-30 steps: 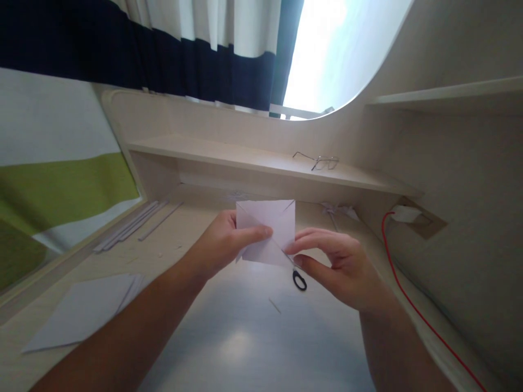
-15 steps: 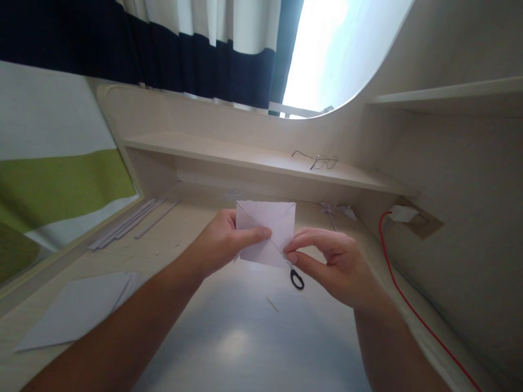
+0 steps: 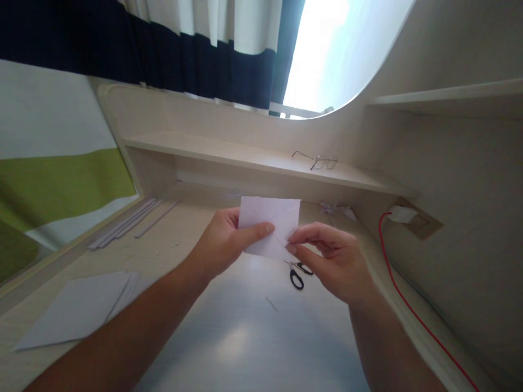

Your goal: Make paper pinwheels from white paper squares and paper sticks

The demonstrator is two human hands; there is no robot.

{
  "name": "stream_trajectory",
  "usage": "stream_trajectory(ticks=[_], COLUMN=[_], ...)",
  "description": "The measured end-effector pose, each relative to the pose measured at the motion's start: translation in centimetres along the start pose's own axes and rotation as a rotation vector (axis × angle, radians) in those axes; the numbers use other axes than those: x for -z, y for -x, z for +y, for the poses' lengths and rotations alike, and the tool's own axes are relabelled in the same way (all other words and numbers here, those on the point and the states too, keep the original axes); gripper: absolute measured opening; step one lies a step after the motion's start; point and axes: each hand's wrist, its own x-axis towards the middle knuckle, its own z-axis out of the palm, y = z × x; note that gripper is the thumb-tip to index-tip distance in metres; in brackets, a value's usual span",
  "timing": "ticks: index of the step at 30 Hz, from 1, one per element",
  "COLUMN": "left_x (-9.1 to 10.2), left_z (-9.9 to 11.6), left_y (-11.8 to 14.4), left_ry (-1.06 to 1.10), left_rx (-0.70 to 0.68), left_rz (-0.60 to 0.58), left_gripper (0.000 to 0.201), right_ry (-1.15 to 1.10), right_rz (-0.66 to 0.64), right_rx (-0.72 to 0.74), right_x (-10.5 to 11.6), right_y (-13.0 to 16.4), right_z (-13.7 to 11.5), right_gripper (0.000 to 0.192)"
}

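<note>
1. Your left hand (image 3: 223, 239) pinches the white paper (image 3: 269, 226) at its left edge, thumb lying across the front.
2. Your right hand (image 3: 327, 258) nips the paper's lower right edge between thumb and forefinger.
3. You hold the paper above the desk (image 3: 245, 337), both forearms reaching in from the near side.
4. Scissors (image 3: 298, 275) lie on the desk just below your right fingers.
5. The shelf (image 3: 245, 158) at the far side holds glasses (image 3: 321, 160).

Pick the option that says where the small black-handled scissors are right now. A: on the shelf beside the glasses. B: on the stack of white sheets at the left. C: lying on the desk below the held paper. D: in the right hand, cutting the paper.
C: the scissors lie on the desk, just below the folded paper that the left hand and right hand pinch.
</note>
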Motion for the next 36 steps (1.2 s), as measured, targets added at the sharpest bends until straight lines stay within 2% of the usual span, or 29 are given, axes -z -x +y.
stream_trajectory(ticks=[8, 10, 12, 14, 17, 19, 22, 24, 27, 30, 32, 34, 36], left_x=[0.0, 0.0, 0.2, 0.4, 0.9, 1.1, 1.1, 1.0, 0.7, 0.1, -0.2, -0.4, -0.4], left_z=[-1.1, -1.0, -0.8, -0.5, 0.0, 0.2, 0.2, -0.1, -0.8, -1.5, -1.8, -1.8, -1.7], left_y=[-0.4, -0.5, -0.6, -0.7, -0.8, -0.8, -0.8, -0.8, -1.0, -1.1, -1.0, -0.9, -0.9], left_ry=[0.025, 0.001, -0.033, -0.075, -0.163, -0.233, -0.276, -0.199, 0.041, 0.145, 0.108, 0.081, 0.079], left_rx=[-0.078, -0.093, -0.077, -0.026, 0.06, 0.094, 0.113, 0.075, -0.042, -0.03, 0.01, 0.018, 0.018], left_rz=[0.051, 0.07, 0.071, 0.024, -0.066, -0.101, -0.118, -0.083, 0.007, -0.036, -0.081, -0.062, -0.021], left_gripper=[0.023, 0.022, 0.024, 0.025, 0.025, 0.026, 0.024, 0.024, 0.031, 0.034, 0.035, 0.034, 0.032], right_ry=[-0.098, -0.087, -0.022, 0.075, 0.146, 0.141, 0.08, 0.001, -0.12, -0.175, -0.192, -0.207, -0.216], right_rz=[0.125, 0.038, -0.136, -0.232, -0.077, 0.011, 0.01, 0.042, 0.163, 0.246, 0.258, 0.228, 0.145], right_rx=[-0.053, -0.074, -0.088, -0.111, -0.098, -0.05, -0.025, -0.044, -0.055, -0.045, -0.06, -0.083, -0.093], right_x=[-1.5, -1.2, -0.4, 0.9, 2.3, 2.3, 1.3, 0.5, -0.5, -1.3, -1.7, -1.8, -1.4], right_y=[-0.3, -0.4, -0.5, -0.6, -0.7, -0.7, -0.7, -0.7, -0.9, -1.0, -1.1, -1.0, -0.9], right_z=[-0.2, -0.3, -0.5, -0.7, -0.7, -0.6, -0.3, 0.0, 0.4, 0.7, 0.7, 0.6, 0.6], right_gripper=[0.01, 0.011, 0.012, 0.014, 0.023, 0.024, 0.023, 0.02, 0.023, 0.026, 0.026, 0.024, 0.018])
